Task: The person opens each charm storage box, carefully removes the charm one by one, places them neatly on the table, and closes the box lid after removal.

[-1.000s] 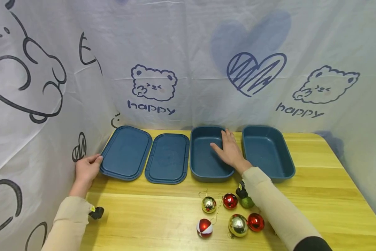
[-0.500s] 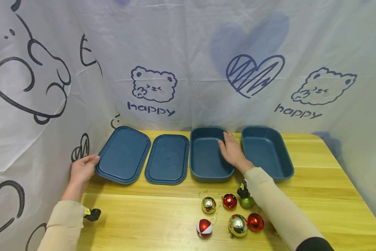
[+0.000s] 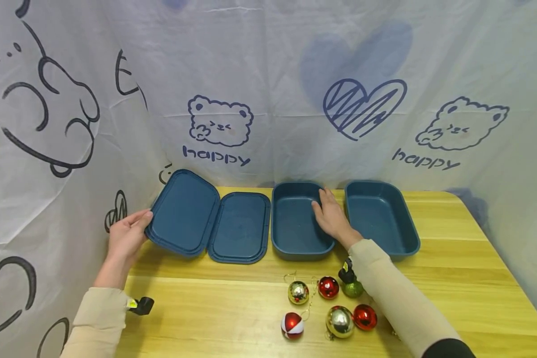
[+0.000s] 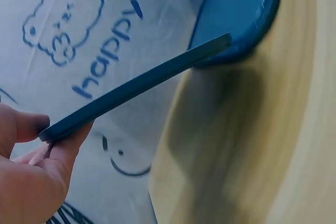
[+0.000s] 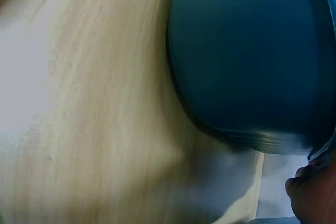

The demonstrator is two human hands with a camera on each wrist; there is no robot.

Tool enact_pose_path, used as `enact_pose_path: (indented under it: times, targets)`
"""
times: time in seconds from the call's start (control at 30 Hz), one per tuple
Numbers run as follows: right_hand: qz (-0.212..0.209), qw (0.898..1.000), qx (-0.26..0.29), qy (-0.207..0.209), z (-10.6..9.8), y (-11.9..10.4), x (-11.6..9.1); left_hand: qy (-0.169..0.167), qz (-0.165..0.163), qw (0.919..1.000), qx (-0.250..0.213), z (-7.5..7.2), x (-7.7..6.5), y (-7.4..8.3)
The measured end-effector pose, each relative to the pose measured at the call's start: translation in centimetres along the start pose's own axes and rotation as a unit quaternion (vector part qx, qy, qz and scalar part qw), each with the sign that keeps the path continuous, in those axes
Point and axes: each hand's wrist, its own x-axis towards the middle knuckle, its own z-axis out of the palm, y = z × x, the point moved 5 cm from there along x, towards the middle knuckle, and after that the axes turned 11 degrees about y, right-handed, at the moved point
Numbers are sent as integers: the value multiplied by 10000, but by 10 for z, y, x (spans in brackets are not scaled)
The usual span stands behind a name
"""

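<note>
My left hand [image 3: 127, 233] pinches the left edge of a dark blue rectangular lid [image 3: 185, 214], thumb above and fingers below. In the left wrist view the lid [image 4: 131, 87] appears edge-on, raised and tilted above the table. Beside it, a smaller blue lid [image 3: 240, 226] lies flat. My right hand [image 3: 333, 216] rests at the right rim of a deep blue box [image 3: 299, 226], its fingers fairly straight and the thumb over the inside. Only a few fingertips [image 5: 299, 179] show by that rim in the right wrist view. To the right stands a second blue box [image 3: 380, 219].
Several Christmas baubles lie in front of the boxes: a gold one [image 3: 298, 292], a red one [image 3: 328, 287], a red-and-white one [image 3: 292, 325] and a larger gold one [image 3: 340, 321]. A green bauble [image 3: 352, 288] is partly behind the right wrist camera. Printed cloth [image 3: 268, 89] borders the wooden table [image 3: 196, 308].
The lid in my left hand first shifts slightly left and toward me, then rises and moves right and away, now overlapping the smaller lid's edge. My right hand slid slightly right, its thumb drawing in.
</note>
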Motion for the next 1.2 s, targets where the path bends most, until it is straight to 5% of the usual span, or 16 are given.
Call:
enact_pose_path:
  times: [0.17,0.33,0.9,1.2]
  targets:
    - [-24,10000,-14,21,-1,1,-1,23,-91,9950,-992,12,-11,15]
    - [51,10000,-5,-16,-1,2,-1,25,-83,9897,-1432,25,-23,27]
    - [176,9997,149,13,-7,1,-3,-240,126,9928,-1169,69,-51,36]
    - [34,9986,-76,521,-16,3,-2,-217,217,9922,-1209,86,-64,41]
